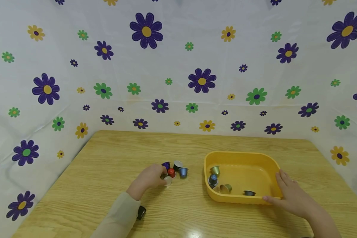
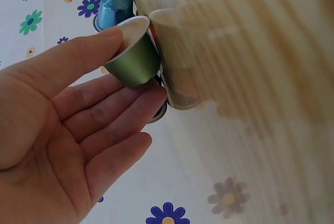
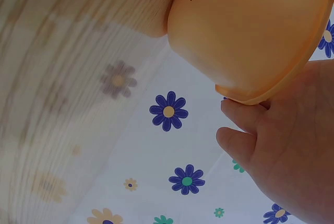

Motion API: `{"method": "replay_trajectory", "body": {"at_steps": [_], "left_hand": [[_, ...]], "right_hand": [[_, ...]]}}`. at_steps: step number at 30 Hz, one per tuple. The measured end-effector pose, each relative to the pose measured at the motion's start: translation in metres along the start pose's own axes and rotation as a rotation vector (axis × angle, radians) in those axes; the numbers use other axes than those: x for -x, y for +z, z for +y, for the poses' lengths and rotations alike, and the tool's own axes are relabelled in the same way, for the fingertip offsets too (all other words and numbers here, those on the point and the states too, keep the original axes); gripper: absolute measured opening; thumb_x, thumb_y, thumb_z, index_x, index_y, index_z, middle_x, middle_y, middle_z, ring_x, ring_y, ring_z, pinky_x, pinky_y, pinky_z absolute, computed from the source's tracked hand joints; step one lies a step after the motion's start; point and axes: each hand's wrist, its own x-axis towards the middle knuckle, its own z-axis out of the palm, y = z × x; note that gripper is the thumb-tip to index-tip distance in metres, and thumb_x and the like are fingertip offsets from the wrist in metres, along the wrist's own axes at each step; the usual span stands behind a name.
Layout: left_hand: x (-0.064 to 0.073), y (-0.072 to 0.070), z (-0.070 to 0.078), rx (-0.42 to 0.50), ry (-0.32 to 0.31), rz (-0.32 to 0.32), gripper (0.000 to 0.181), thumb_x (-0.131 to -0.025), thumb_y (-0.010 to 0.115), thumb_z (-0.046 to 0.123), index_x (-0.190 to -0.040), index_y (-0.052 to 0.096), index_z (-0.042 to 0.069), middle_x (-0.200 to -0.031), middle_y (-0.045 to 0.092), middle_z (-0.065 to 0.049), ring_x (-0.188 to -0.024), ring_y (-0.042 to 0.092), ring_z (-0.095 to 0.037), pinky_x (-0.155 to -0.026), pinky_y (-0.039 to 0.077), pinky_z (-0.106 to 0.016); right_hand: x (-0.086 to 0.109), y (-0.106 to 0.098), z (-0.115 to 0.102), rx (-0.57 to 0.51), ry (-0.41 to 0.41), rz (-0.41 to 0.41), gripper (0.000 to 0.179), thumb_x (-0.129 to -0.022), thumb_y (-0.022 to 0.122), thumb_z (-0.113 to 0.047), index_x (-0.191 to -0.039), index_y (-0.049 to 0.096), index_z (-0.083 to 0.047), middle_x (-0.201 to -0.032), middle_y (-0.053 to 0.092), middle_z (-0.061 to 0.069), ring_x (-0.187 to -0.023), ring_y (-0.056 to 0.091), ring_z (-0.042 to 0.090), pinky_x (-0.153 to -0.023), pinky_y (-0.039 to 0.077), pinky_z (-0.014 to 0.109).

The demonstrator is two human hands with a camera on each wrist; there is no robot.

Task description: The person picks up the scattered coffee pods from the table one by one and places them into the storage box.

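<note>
My left hand (image 1: 148, 178) is at a small cluster of coffee capsules on the table. Its thumb and fingers pinch a green coffee capsule (image 2: 136, 59) with a pale lid, which is tilted. Around it lie a red capsule (image 1: 171, 173), a blue capsule (image 1: 183, 172), a purple capsule (image 1: 166, 165) and a dark capsule with a white lid (image 1: 178, 165). My right hand (image 1: 296, 198) holds the near right corner of a yellow tray (image 1: 241, 199), thumb at the front rim and fingers along the right side. Several capsules lie inside the tray, mostly toward its left.
A black object (image 1: 141, 212), partly hidden by the left sleeve, lies on the wooden table (image 1: 178, 215). White cloth (image 1: 172, 62) printed with flowers stands behind the table and along both sides.
</note>
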Motion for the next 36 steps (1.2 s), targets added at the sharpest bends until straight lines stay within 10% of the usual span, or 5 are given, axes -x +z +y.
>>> {"method": "replay_trajectory", "body": {"at_steps": [17,36], "left_hand": [[0.004,-0.005,0.003,0.098,0.147,0.143,0.028,-0.077,0.069,0.014,-0.101,0.062,0.001,-0.089,0.061,-0.003,-0.083,0.057,-0.019,-0.073,0.047,-0.035],[0.008,-0.008,0.028,0.113,0.380,0.351,0.033,-0.079,0.068,0.015,-0.105,0.060,-0.003,-0.093,0.061,-0.007,-0.078,0.057,-0.019,-0.065,0.047,-0.026]], "right_hand": [[0.001,0.001,0.002,-0.002,0.004,0.001,0.097,-0.079,0.057,-0.051,-0.129,0.017,0.021,-0.135,0.008,0.038,-0.120,0.013,0.053,-0.092,0.013,0.064],[-0.001,0.001,0.002,-0.024,0.005,-0.003,0.098,-0.079,0.057,-0.052,-0.129,0.016,0.021,-0.135,0.007,0.038,-0.121,0.010,0.052,-0.093,0.010,0.063]]}}
